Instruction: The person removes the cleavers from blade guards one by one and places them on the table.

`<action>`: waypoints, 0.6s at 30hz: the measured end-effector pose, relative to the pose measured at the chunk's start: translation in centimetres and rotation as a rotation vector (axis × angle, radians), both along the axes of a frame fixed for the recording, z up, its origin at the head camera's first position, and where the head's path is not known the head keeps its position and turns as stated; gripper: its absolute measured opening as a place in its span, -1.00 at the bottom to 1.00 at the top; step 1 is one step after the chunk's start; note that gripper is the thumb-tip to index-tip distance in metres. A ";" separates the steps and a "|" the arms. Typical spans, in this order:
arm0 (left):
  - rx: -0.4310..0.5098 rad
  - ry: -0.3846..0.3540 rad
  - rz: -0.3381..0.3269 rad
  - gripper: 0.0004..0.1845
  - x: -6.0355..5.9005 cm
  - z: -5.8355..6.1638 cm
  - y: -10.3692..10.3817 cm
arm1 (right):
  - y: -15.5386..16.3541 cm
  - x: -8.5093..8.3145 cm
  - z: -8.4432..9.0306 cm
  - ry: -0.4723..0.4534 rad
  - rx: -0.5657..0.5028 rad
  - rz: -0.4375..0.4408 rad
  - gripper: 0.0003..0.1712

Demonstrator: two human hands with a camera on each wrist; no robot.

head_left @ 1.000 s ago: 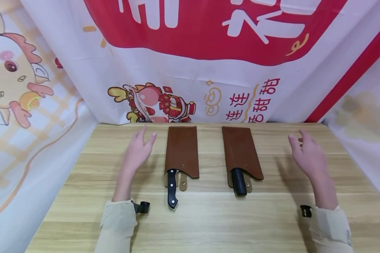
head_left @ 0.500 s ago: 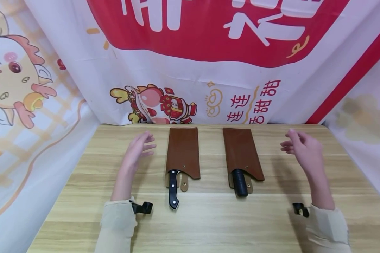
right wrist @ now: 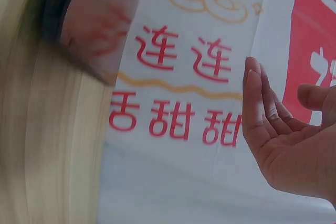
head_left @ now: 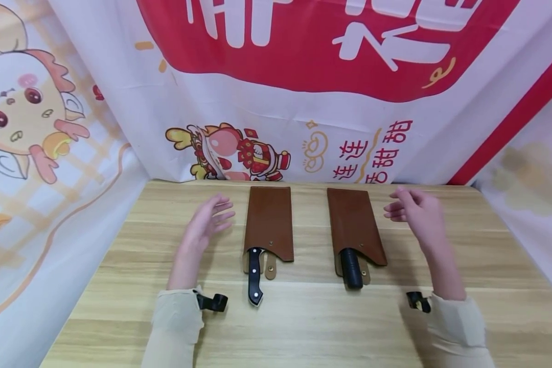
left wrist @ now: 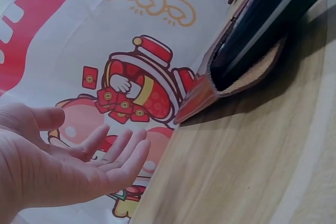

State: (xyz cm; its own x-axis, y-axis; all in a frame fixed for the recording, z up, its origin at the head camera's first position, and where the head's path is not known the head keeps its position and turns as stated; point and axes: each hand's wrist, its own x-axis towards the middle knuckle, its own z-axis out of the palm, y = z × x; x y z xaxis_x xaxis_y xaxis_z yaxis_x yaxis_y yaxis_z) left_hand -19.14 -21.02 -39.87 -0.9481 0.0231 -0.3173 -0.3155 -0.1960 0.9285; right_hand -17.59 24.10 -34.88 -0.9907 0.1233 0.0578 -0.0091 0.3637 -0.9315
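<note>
Two brown leather knife sheaths lie side by side on the wooden table. Out of the left sheath (head_left: pixel 269 217) sticks a black riveted knife handle (head_left: pixel 254 278); the blade is hidden inside. A thicker, ribbed black handle (head_left: pixel 351 271) comes out of the right sheath (head_left: pixel 355 220). My left hand (head_left: pixel 204 220), fingers spread and relaxed, hovers left of the left sheath and holds nothing. Beyond the right sheath, on its right, my right hand (head_left: pixel 420 214) is held in the air with loosely bent fingers and nothing in them. Both wrist views show bare palms (left wrist: pixel 58 177).
The wooden table (head_left: pixel 303 327) ends at a white printed cloth (head_left: pixel 239 97) hanging behind it, with more cloth at both sides. Small tan snap straps (head_left: pixel 270 267) protrude from the sheath mouths. Each wrist wears a black camera mount (head_left: pixel 213 302).
My right hand has moved left toward the right sheath, and its fingers have turned inward. The left hand has also turned, fingers now pointing right. The sheaths stay where they lie.
</note>
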 end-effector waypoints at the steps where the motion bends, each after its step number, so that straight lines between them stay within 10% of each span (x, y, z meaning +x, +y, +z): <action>1: 0.005 -0.004 0.001 -0.36 0.0 -0.1 0.0 | -0.3 0.0 0.0 -0.003 -0.008 0.009 -0.29; 18: 0.065 -0.048 -0.022 -0.32 -0.4 -1.2 0.1 | -6.6 -0.3 -0.6 -0.083 -0.073 0.159 -0.35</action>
State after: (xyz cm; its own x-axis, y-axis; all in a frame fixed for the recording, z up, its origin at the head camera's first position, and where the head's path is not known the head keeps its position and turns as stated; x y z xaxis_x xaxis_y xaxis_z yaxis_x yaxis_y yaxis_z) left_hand -19.56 -20.93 -41.11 -0.9309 0.0660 -0.3593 -0.3641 -0.2481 0.8977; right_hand -17.90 17.51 -35.44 -0.9990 -0.0347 -0.0285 0.0170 0.2955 -0.9552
